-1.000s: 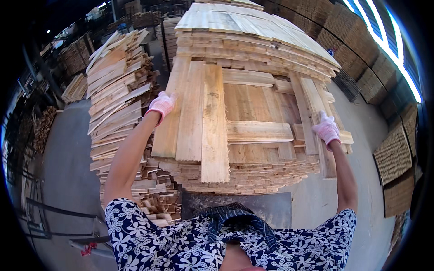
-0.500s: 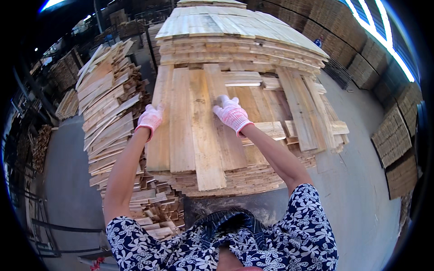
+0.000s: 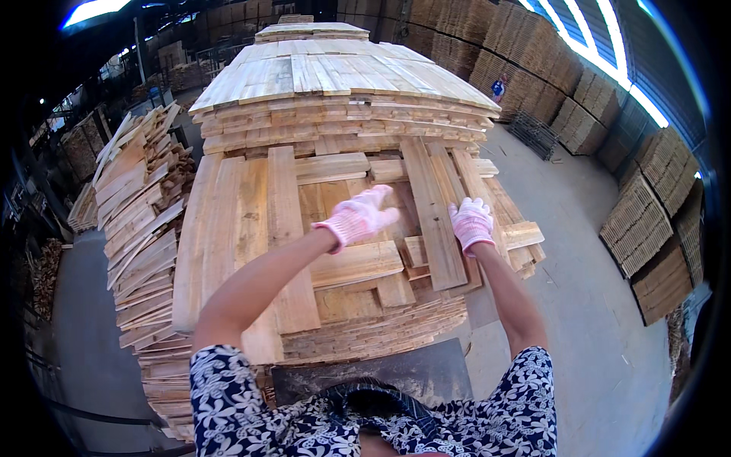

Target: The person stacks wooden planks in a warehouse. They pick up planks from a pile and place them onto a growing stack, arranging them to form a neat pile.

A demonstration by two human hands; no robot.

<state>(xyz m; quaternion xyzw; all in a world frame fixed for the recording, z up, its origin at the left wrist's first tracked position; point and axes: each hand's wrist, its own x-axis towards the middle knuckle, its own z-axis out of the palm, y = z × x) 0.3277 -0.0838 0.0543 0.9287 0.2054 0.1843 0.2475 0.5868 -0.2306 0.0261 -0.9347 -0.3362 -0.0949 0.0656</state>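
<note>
Gloved hands over the plank stack

Left hand (image 3: 358,217) is hovering with fingers spread, gripping nothing, above the wood stack (image 3: 251,228). Right hand (image 3: 472,222) is lying flat, fingers open, on a long plank (image 3: 432,213) at the stack's right side, beside a leaning board pile (image 3: 141,221).

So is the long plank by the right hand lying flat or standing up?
Lying flat. The long plank rests face-up across the wood stack, with the gloved right hand pressed on its edge.

Rough matt raw wood planks (image 3: 434,206); pink-white knitted cloth gloves (image 3: 358,217).
</note>
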